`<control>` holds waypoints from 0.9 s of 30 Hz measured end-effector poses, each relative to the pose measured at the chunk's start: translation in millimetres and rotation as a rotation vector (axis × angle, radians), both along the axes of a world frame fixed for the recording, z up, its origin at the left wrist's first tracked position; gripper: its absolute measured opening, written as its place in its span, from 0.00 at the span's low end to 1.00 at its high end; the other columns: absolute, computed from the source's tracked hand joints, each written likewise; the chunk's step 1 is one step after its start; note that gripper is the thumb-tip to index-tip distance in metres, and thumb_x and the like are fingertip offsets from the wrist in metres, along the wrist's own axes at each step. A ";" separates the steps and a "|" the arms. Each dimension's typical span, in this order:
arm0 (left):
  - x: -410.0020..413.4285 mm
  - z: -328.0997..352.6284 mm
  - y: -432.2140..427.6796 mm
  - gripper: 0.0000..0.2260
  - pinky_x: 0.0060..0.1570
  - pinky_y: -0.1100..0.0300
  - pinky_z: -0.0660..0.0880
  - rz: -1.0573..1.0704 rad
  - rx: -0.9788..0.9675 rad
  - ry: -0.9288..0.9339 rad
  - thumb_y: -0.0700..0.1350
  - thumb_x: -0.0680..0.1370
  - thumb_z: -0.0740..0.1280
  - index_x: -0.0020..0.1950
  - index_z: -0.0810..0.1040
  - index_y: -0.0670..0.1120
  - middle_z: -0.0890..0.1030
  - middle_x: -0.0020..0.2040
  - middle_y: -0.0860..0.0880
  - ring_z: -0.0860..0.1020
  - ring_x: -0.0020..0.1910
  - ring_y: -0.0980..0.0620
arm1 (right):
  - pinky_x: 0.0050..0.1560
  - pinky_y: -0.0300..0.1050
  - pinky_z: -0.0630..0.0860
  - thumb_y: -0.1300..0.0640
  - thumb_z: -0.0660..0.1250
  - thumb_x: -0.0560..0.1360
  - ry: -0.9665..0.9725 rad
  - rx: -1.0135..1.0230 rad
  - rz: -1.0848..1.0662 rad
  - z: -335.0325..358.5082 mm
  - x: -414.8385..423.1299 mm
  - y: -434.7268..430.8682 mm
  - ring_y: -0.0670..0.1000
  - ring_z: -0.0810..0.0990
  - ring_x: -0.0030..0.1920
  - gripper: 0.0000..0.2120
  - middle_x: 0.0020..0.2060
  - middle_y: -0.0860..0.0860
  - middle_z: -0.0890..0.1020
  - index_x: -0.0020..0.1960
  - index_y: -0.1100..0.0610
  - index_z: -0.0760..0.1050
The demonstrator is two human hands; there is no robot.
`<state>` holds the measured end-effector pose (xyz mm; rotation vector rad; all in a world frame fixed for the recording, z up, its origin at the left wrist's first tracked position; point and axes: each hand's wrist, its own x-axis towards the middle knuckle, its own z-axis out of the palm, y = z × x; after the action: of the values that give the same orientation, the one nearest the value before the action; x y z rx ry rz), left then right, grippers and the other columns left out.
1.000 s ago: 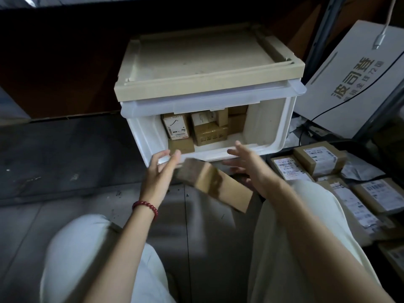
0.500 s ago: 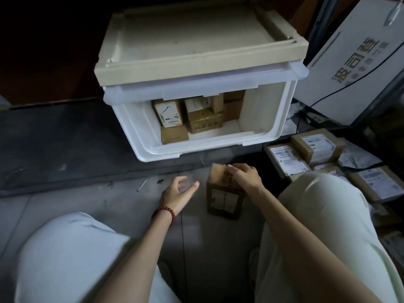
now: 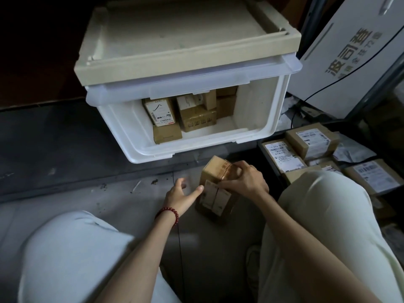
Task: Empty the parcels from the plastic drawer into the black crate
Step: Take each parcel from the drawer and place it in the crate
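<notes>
- Premises: a parcel storeroom or sorting area, dimly lit.
- Cardboard parcels (image 3: 310,141) bearing printed barcode shipping labels lie packed together in a black crate (image 3: 269,162) at floor level.
- More taped boxes (image 3: 196,119), some labelled, are stacked inside a white plastic drawer (image 3: 218,147) with a beige top.
- The floor (image 3: 65,138) is bare and grey, with grit (image 3: 154,182) scattered on it.
- A white board (image 3: 349,57) printed with large characters leans at right, with a black cable (image 3: 341,79) running across it.

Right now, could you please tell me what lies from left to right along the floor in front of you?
left hand → brown parcel → right hand → black crate
</notes>
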<state>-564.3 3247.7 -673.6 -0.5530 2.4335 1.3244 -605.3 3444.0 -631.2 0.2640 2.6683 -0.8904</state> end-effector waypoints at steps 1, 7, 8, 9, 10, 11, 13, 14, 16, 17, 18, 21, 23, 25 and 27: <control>1.1 -0.3 -3.1 0.33 0.60 0.53 0.68 0.026 -0.013 -0.006 0.63 0.74 0.66 0.74 0.60 0.52 0.68 0.72 0.49 0.68 0.69 0.45 | 0.54 0.48 0.75 0.37 0.77 0.62 0.008 -0.060 -0.045 3.5 -1.4 3.8 0.54 0.75 0.62 0.38 0.60 0.51 0.76 0.67 0.47 0.70; 10.5 16.2 -15.1 0.34 0.57 0.51 0.72 0.252 0.212 -0.041 0.70 0.68 0.64 0.67 0.67 0.53 0.75 0.63 0.48 0.75 0.60 0.44 | 0.49 0.45 0.74 0.31 0.70 0.63 0.054 -0.477 -0.276 22.5 -0.7 17.8 0.47 0.77 0.49 0.31 0.53 0.50 0.80 0.56 0.52 0.73; 10.0 23.5 -14.2 0.31 0.58 0.46 0.73 0.278 0.355 -0.028 0.71 0.67 0.63 0.63 0.69 0.55 0.76 0.61 0.50 0.76 0.57 0.45 | 0.53 0.49 0.76 0.29 0.68 0.62 0.037 -0.509 -0.283 27.7 -1.0 19.1 0.49 0.77 0.50 0.34 0.53 0.50 0.79 0.57 0.53 0.74; 9.2 31.0 -13.2 0.31 0.56 0.42 0.75 0.279 0.490 -0.020 0.71 0.65 0.63 0.62 0.71 0.57 0.77 0.60 0.51 0.77 0.56 0.47 | 0.57 0.54 0.76 0.28 0.66 0.61 0.031 -0.527 -0.284 34.0 -1.3 21.0 0.51 0.77 0.53 0.37 0.54 0.50 0.79 0.59 0.53 0.74; 8.4 38.9 -12.0 0.31 0.53 0.41 0.77 0.260 0.591 -0.001 0.71 0.64 0.64 0.63 0.72 0.58 0.78 0.60 0.52 0.78 0.55 0.48 | 0.59 0.57 0.75 0.27 0.65 0.59 0.046 -0.541 -0.283 41.2 -1.0 23.5 0.52 0.77 0.54 0.39 0.55 0.50 0.79 0.60 0.53 0.74; 7.6 46.5 -10.2 0.31 0.50 0.42 0.78 0.229 0.642 0.034 0.70 0.63 0.66 0.63 0.72 0.59 0.79 0.60 0.52 0.79 0.55 0.48 | 0.59 0.58 0.75 0.27 0.64 0.58 0.076 -0.560 -0.280 49.1 -0.5 26.6 0.51 0.77 0.55 0.40 0.55 0.50 0.79 0.60 0.53 0.73; 7.0 60.2 -3.5 0.28 0.45 0.47 0.81 0.158 0.649 0.119 0.68 0.64 0.68 0.61 0.72 0.62 0.79 0.61 0.51 0.79 0.57 0.49 | 0.59 0.58 0.75 0.27 0.63 0.57 0.145 -0.597 -0.271 65.9 1.8 35.4 0.49 0.77 0.54 0.40 0.55 0.48 0.79 0.61 0.50 0.70; 6.9 65.3 0.9 0.27 0.44 0.49 0.81 0.134 0.645 0.155 0.67 0.64 0.68 0.61 0.71 0.62 0.78 0.62 0.51 0.78 0.58 0.48 | 0.59 0.57 0.75 0.27 0.64 0.57 0.177 -0.601 -0.265 74.3 3.1 41.1 0.48 0.77 0.54 0.41 0.55 0.47 0.79 0.64 0.49 0.67; 6.2 73.7 13.3 0.28 0.46 0.50 0.81 0.100 0.630 0.206 0.67 0.67 0.69 0.64 0.68 0.61 0.76 0.65 0.51 0.76 0.62 0.47 | 0.60 0.54 0.74 0.28 0.67 0.58 0.230 -0.613 -0.253 89.7 5.1 56.2 0.47 0.78 0.53 0.45 0.53 0.44 0.79 0.69 0.48 0.64; 5.4 77.9 21.5 0.29 0.48 0.49 0.81 0.082 0.624 0.224 0.67 0.68 0.69 0.66 0.67 0.60 0.75 0.65 0.51 0.75 0.63 0.47 | 0.60 0.52 0.75 0.28 0.68 0.59 0.251 -0.629 -0.241 97.1 6.3 65.6 0.46 0.79 0.53 0.45 0.52 0.44 0.79 0.70 0.47 0.63; 4.0 82.2 30.5 0.29 0.50 0.48 0.80 0.056 0.621 0.242 0.66 0.69 0.69 0.67 0.66 0.60 0.75 0.65 0.52 0.75 0.63 0.48 | 0.59 0.51 0.75 0.29 0.69 0.60 0.271 -0.645 -0.228 104.4 8.0 76.0 0.46 0.80 0.53 0.45 0.53 0.44 0.80 0.71 0.47 0.63; -4.7 100.3 63.3 0.25 0.51 0.53 0.80 -0.045 0.594 0.297 0.63 0.69 0.68 0.63 0.68 0.58 0.76 0.64 0.53 0.74 0.63 0.53 | 0.50 0.44 0.77 0.31 0.71 0.62 0.351 -0.654 -0.199 124.9 17.4 112.2 0.44 0.81 0.52 0.42 0.53 0.43 0.80 0.70 0.47 0.64; -13.8 117.3 88.4 0.26 0.53 0.59 0.78 -0.116 0.562 0.333 0.61 0.66 0.68 0.62 0.68 0.58 0.77 0.61 0.55 0.76 0.59 0.59 | 0.46 0.43 0.78 0.32 0.72 0.62 0.416 -0.672 -0.266 133.7 25.2 139.9 0.44 0.82 0.50 0.40 0.53 0.44 0.80 0.68 0.49 0.65; -24.8 137.4 116.9 0.24 0.46 0.75 0.73 -0.211 0.490 0.386 0.63 0.65 0.69 0.58 0.68 0.59 0.77 0.55 0.62 0.77 0.50 0.71 | 0.49 0.50 0.81 0.37 0.72 0.66 0.470 -0.734 -0.377 138.3 34.4 169.5 0.49 0.83 0.52 0.37 0.55 0.49 0.81 0.68 0.53 0.67; -39.4 158.9 141.1 0.22 0.42 0.78 0.69 -0.295 0.410 0.416 0.66 0.64 0.67 0.55 0.69 0.61 0.76 0.52 0.64 0.76 0.49 0.70 | 0.51 0.55 0.81 0.40 0.71 0.70 0.504 -0.799 -0.460 138.9 41.9 191.6 0.54 0.82 0.54 0.34 0.58 0.55 0.81 0.68 0.57 0.69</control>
<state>-603.7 3388.8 -514.7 0.1993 2.3083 1.8718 -563.4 3635.5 -492.3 0.5097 2.4064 -2.3250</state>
